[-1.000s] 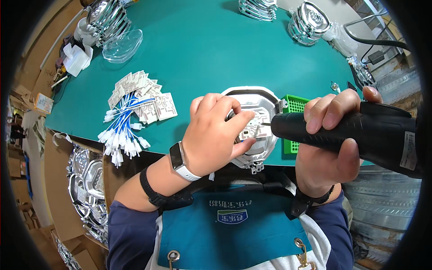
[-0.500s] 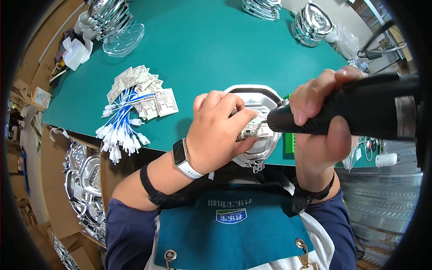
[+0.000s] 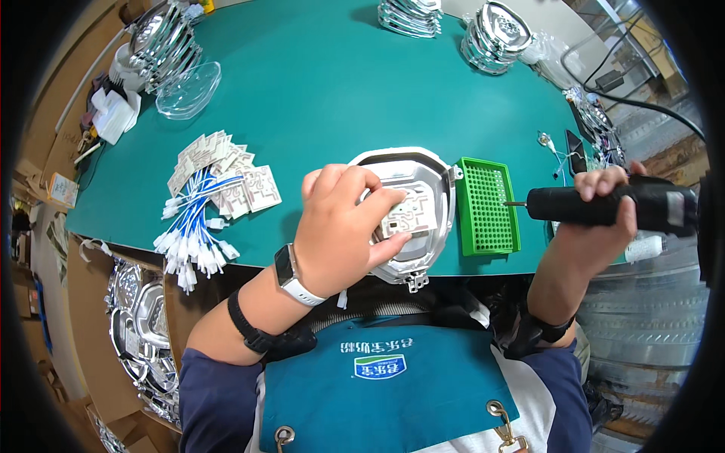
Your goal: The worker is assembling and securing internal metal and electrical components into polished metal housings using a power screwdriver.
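A white smartwatch [image 3: 287, 269] sat on the left wrist, its screen turned away. A rectangular white-and-blue label [image 3: 380, 366] lay on the teal apron's chest. A small yellowish packet [image 3: 62, 189] rested beyond the table's far left edge.

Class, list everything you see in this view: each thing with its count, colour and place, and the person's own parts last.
Green table mat: one, teal, across the bench.
Silver metal reflector housing: one, near edge, centre.
Small white circuit board: one, inside the housing.
Green plastic grid tray: one, right of the housing.
Black electric screwdriver: one, tip over the tray's right edge.
White boards with blue-white wires: a pile, left.
Clear plastic lens cover: one, far left.
Stacked silver housings: several stacks, far edge.
Left hand: on the circuit board.
Right hand: gripping the screwdriver.
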### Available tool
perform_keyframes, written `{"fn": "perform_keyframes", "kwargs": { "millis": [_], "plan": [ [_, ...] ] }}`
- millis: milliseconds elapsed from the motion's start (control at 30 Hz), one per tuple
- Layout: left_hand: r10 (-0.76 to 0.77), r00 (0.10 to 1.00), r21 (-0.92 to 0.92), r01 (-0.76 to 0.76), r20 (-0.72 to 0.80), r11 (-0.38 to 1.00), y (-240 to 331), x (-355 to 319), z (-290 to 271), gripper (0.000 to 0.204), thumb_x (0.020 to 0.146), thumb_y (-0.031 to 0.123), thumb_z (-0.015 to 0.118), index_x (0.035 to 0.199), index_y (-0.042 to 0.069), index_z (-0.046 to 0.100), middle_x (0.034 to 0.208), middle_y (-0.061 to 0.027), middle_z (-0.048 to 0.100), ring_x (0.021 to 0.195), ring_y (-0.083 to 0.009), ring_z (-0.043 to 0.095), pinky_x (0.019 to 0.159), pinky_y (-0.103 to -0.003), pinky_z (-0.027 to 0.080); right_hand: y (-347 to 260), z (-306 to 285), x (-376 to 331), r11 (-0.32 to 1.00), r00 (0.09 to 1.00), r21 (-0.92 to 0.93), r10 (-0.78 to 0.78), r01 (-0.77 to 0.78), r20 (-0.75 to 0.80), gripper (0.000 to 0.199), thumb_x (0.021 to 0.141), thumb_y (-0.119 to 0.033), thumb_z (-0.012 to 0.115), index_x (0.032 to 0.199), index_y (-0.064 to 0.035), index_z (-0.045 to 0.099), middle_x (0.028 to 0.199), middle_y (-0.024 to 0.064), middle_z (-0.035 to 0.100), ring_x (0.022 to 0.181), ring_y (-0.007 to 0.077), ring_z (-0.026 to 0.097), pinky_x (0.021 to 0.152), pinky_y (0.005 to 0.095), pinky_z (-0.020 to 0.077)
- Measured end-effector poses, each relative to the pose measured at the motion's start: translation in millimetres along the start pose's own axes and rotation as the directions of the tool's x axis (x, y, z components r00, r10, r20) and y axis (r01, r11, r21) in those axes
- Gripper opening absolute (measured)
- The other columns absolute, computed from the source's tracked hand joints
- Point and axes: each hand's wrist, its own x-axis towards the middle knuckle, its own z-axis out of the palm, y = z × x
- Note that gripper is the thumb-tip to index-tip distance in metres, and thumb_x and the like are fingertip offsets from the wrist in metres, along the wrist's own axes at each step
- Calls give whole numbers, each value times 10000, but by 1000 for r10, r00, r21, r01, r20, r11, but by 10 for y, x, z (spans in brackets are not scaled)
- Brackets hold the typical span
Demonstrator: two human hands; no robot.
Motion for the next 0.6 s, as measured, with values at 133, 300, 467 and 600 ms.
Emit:
{"fn": "perform_keyframes", "kwargs": {
  "millis": [133, 300, 467, 600],
  "plan": [
    [-1, 1000, 25, 1, 0, 1000, -27, -7, 13, 423, 552, 241, 785, 943, 127, 670, 901, -27, 539, 875, -233, 478, 808, -385, 341, 174, -241, -29, 992, 994, -116, 45, -57, -103, 472, 798, -115, 525, 1238, 12, 406, 750, 104, 499, 642, 190, 490, 619, 329, 417],
    [1, 1000, 43, -2, 7, 999, -17, 15, 21, 436, 542, 247, 789, 946, 129, 677, 887, -23, 533, 851, -223, 469, 782, -373, 342, 318, -401, -41, 989, 989, -129, 47, -65, -142, 468, 790, -103, 523, 1223, 34, 409, 739, 109, 497, 613, 196, 494, 591, 335, 424],
    [15, 1000, 51, -16, 8, 999, -19, 34, 28, 438, 547, 257, 783, 952, 129, 677, 886, -30, 524, 850, -226, 467, 780, -375, 342, 373, -460, -19, 982, 987, -163, 67, -90, -144, 470, 786, -119, 527, 1217, 32, 416, 738, 108, 493, 615, 195, 495, 586, 333, 425],
    [23, 1000, 57, -24, 16, 998, -33, 31, 33, 440, 557, 266, 774, 962, 124, 676, 881, -39, 509, 851, -233, 460, 780, -376, 345, 420, -470, 92, 989, 985, -82, 130, -121, 110, 499, 785, -217, 623, 1186, 11, 433, 708, 90, 500, 556, 166, 487, 533, 303, 410]
  ]
}}
